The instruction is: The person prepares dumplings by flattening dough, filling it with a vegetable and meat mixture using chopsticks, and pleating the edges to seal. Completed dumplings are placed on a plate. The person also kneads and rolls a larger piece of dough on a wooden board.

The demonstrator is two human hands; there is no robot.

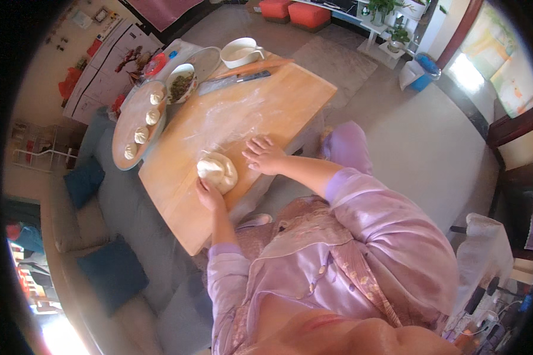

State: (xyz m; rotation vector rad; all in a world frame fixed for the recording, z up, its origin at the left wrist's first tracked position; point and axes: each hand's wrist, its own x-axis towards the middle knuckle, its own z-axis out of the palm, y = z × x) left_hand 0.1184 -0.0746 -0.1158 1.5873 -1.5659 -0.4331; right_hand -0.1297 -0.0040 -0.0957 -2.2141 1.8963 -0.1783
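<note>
A lump of pale dough (217,172) with folds in its top lies on a floured wooden board (244,106). Against the dough's near left edge rests my left hand (210,194), fingers at its side. My right hand (263,155) lies flat on the board to the right of the dough, palm down with fingers spread, holding nothing. Beyond the board's left edge, several pleated buns (141,134) sit in a row on a round tray (121,155). A bowl (192,69) of chopped greenish filling stands beside the tray.
At the board's far edge lie a cleaver (222,83) and a wooden rolling pin (257,66). Behind them stand a white handled bowl (240,52) and a clear round lid (204,62). A grey sofa with blue cushions (113,273) is on the left.
</note>
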